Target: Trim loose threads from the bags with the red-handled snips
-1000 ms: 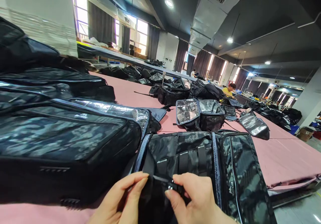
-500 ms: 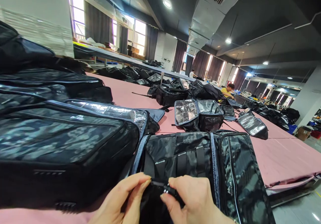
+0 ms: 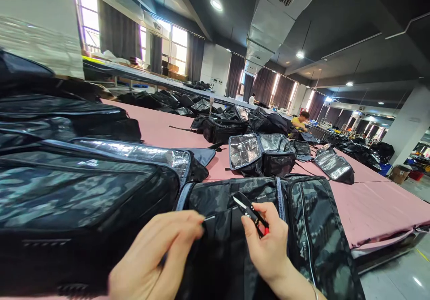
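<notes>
A pair of thread snips, with dark blades and a red part near the grip, is gripped between the thumb and fingers of my right hand. Its blades point up and left over a dark camouflage bag. My left hand is over the bag's left side, fingers pressed together in a pinch. Motion smears its fingertips, and whatever they may hold cannot be made out. Several webbing straps with small labels run down the bag panel under both hands. A zippered flap lies folded out on the right.
A large camouflage bag stands close on the left, with more stacked behind. An open silver-lined bag sits farther along the pink-covered table. A person in yellow works at the far side.
My hands have moved apart. The right hand has risen to the right, bringing the snips into clear view; the left stays low and has turned. The view has shifted slightly.
</notes>
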`<state>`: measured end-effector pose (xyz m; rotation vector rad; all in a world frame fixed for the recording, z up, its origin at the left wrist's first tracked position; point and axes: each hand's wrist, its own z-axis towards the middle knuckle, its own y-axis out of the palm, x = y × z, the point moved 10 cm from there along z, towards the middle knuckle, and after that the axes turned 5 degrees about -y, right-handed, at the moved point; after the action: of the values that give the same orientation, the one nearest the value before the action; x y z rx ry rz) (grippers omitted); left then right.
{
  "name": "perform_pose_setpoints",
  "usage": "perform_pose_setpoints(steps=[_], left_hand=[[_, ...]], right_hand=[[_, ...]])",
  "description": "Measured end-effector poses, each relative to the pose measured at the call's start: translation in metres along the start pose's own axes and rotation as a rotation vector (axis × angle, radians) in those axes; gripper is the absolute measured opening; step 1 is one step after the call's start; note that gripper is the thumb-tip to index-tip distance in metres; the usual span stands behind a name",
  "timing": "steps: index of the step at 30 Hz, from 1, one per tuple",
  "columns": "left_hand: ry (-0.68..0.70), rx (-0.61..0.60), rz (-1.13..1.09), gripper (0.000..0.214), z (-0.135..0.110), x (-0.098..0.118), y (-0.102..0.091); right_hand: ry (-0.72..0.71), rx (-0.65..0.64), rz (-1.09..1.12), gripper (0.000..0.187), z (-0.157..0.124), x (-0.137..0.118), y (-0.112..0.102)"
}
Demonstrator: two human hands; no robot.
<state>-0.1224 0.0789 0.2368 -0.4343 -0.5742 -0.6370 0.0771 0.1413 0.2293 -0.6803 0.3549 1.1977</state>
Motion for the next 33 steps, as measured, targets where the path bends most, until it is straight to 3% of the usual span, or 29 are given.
perform_pose_setpoints(steps=[3,6,9,18,26,33], left_hand=[[0.090,-0.154,0.131,0.036,0.033,0.005,0.033],[0.070,-0.336,0.289,0.044,0.053,-0.004,0.065],[0.021,-0.411,0.279,0.041,0.060,-0.008,0.076],[-0.015,-0.245,0.124,0.030,0.048,-0.006,0.067],[0.250,0.068,0.133,0.016,0.031,0.016,0.054],[0.333,0.094,0.186,0.012,0.026,0.023,0.053]], right_hand=[[0.019,0.019,-0.044,0.017,0.002,0.006,0.000],[0.024,0.021,-0.081,0.017,0.004,0.009,0.000],[0.006,0.021,-0.105,0.017,0.006,0.009,0.000],[-0.042,-0.011,-0.208,0.020,0.007,0.009,0.006],[-0.251,-0.053,-0.437,0.020,0.015,-0.012,0.009],[-0.380,-0.154,-0.746,0.008,0.027,-0.039,0.025]])
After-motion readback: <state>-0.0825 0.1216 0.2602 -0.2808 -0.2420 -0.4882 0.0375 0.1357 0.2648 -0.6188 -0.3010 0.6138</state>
